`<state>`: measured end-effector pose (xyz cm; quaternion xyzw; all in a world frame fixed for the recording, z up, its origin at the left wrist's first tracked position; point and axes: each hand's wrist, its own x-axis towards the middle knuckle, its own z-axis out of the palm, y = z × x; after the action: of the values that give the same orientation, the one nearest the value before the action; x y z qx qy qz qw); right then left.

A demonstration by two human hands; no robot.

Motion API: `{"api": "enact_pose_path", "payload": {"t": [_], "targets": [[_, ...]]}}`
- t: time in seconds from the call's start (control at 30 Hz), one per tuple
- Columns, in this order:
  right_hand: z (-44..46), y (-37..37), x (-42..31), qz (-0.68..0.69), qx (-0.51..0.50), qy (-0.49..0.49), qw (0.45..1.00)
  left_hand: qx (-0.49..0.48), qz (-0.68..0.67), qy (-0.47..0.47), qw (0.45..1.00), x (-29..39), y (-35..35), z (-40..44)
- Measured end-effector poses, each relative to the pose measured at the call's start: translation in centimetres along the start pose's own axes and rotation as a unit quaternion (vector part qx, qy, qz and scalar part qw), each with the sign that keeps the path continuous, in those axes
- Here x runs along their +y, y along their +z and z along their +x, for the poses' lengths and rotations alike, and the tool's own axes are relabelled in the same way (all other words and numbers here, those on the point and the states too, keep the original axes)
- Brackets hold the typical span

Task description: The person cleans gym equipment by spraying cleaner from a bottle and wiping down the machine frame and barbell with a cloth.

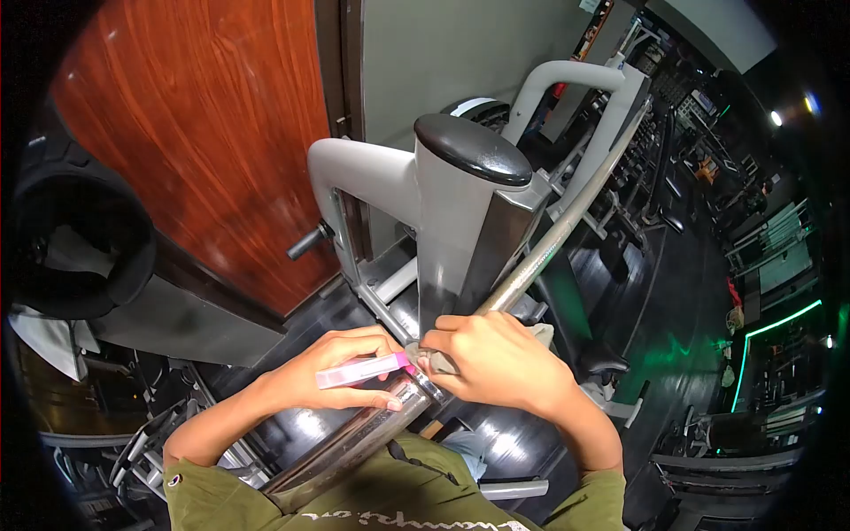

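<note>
A barbell (567,223) runs diagonally from the upper right towards my body, its thick metal sleeve (359,435) nearest me. My left hand (341,358) is closed around a slim, pale, bottle-like item with a bright pink end (361,371), and its thumb rests on the sleeve. What the item is exactly, I cannot make out. At the inner end of the sleeve, my right hand (496,363) is curled over the bar with a greyish-beige cloth (543,335) bunched under its fingers. Part of the cloth is hidden by that hand.
A grey machine with a black-capped column (474,146) stands just beyond my hands, beside a wooden door (195,133). A black bin (80,243) is at the left. Gym equipment (770,257) lines the right side, over a dark floor (655,292).
</note>
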<state>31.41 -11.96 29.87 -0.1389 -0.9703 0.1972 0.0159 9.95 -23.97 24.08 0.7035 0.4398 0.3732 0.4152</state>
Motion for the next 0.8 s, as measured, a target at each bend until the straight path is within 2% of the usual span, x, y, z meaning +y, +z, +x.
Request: {"api": "enact_pose_path", "payload": {"t": [0.03,0.13,0.17,0.23,0.27,0.37,0.4,0.5,0.57,0.63,0.67,0.77,0.8], "targets": [[-0.3,-0.1,0.0,0.001,0.002,-0.002,1.000,0.001,0.004,-0.006,1.000,0.1,0.0,0.0],[-1.9,-1.1,0.5,-0.010,0.022,0.090,0.996,-0.005,-0.002,-0.022,1.000,0.4,-0.1,-0.1],[-2.5,-0.9,1.1,-0.009,0.023,0.088,0.996,-0.004,-0.001,-0.024,1.000,0.4,-0.1,-0.1],[-3.6,-0.3,2.3,-0.101,0.174,0.184,0.962,-0.002,-0.003,-0.019,1.000,0.4,-0.1,0.0],[-3.9,-0.2,2.5,-0.114,0.204,0.211,0.949,-0.004,-0.002,-0.019,1.000,0.4,-0.2,0.0],[-4.2,1.6,1.6,-0.091,0.230,0.207,0.947,-0.021,-0.001,-0.025,0.999,0.2,-0.4,0.4],[-4.3,2.3,1.2,-0.017,0.202,0.171,0.964,-0.027,0.000,-0.011,1.000,0.1,-0.5,0.5],[-4.5,4.6,0.4,0.019,0.233,0.117,0.965,-0.042,0.002,0.005,0.999,0.0,-0.7,0.9],[-4.7,4.6,0.9,0.032,0.237,0.131,0.962,-0.048,0.001,0.008,0.999,0.1,-0.9,1.1],[-4.6,5.7,1.9,0.018,0.372,0.236,0.898,-0.061,0.006,0.005,0.998,0.1,-1.1,1.4],[-4.6,5.9,1.8,0.003,0.374,0.264,0.889,-0.061,0.004,0.006,0.998,0.1,-1.1,1.5],[-3.6,8.0,1.3,0.003,0.430,0.260,0.864,-0.060,0.010,0.011,0.998,0.2,-1.2,1.7],[-3.8,8.1,1.0,0.012,0.417,0.258,0.871,-0.065,-0.001,-0.006,0.998,0.2,-1.2,1.7]]}}
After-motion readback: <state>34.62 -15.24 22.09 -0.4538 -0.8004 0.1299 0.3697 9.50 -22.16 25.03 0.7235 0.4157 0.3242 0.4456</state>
